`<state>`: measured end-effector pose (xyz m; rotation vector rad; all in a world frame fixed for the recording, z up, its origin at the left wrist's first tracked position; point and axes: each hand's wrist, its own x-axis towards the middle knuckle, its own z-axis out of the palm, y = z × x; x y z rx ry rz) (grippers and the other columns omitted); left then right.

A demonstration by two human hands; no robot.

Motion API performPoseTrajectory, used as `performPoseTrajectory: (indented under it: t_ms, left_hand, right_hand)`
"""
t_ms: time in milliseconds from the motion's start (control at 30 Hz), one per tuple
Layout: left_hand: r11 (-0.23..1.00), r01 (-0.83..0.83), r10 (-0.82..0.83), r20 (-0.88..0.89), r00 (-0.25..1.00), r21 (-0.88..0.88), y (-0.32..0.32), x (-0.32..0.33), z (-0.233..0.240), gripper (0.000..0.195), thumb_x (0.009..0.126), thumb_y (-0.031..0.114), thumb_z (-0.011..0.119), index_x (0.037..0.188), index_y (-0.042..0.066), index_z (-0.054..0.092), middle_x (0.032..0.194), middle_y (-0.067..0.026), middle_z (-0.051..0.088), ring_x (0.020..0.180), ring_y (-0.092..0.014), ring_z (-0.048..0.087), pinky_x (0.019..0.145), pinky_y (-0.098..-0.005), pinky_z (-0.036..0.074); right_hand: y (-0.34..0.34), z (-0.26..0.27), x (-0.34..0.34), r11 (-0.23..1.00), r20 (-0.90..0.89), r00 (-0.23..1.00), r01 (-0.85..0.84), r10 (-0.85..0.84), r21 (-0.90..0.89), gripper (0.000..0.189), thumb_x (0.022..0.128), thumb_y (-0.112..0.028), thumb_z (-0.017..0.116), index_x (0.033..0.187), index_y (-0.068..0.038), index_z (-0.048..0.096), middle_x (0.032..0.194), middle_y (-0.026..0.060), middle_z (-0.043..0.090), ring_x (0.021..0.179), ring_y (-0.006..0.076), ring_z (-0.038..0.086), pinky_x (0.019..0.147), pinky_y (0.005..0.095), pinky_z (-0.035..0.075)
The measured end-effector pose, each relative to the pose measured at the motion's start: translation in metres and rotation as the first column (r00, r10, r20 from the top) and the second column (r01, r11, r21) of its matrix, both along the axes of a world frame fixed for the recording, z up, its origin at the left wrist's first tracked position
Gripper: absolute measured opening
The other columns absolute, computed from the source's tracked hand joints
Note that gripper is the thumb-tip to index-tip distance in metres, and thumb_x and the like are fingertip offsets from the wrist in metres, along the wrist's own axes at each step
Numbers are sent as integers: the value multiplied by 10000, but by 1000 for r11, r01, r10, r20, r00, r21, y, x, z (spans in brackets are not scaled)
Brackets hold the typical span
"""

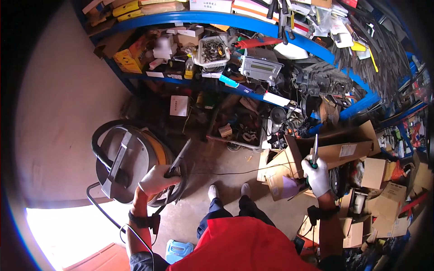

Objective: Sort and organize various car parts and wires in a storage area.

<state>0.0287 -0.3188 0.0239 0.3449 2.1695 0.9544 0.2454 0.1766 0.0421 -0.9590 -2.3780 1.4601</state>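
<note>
My left hand (157, 180), in a pale glove, grips a slim dark grey tool (181, 154) whose tip points up and to the right. Its exact kind is unclear. Just behind that hand stands a drum-shaped vacuum cleaner (142, 159) with a grey lid, an orange-yellow band and a black hose (98, 144). On the right, my gloved right hand (317, 176) is closed around the green handles of long-nose pliers (316, 150), their metal jaws pointing up. Under the pliers lies an opened cardboard box (342, 152). The two hands are far apart.
Blue metal shelving (217, 17) crosses ahead, loaded with a white basket (220, 62) of small parts and a grey car stereo (261, 69). A parts crate (234, 140) sits below. Cartons (386, 203) crowd the right; a thin cable (230, 173) crosses the floor near my feet.
</note>
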Motion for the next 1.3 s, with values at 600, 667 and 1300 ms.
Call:
performPoseTrajectory:
  t_ms: [600, 667, 1300]
  left_hand:
    - [812, -235, -104, 528, 843, 534, 104, 112, -31, 364, 995, 165, 633, 1243, -88, 717, 839, -95, 785, 509, -84, 530, 505, -254, 413]
    - [773, -280, -154, 596, 789, 570, 118, 135, -42, 420, 1011, 152, 608, 1320, -128, 659, 970, -145, 806, 506, -88, 521, 519, -259, 420]
    - [770, -328, 176, 311, 934, 548, 190, 245, 20, 205, 1000, 160, 729, 1072, -31, 754, 876, -74, 799, 492, -50, 513, 432, -256, 413]
  right_hand:
    - [-57, -61, 118, 950, 161, 982, -45, 99, -309, 240, 1026, -223, 709, 1195, -53, 706, 833, -4, 685, 669, 78, 623, 606, 283, 492]
    - [-70, -55, 129, 965, 274, 934, -177, 227, -196, 347, 979, -186, 749, 1274, -15, 682, 815, 14, 681, 673, 97, 627, 625, 288, 502]
    - [-117, 23, 159, 823, -88, 984, -176, 153, -540, 255, 989, -183, 750, 1131, 15, 674, 859, 55, 724, 742, 129, 676, 731, 286, 548]
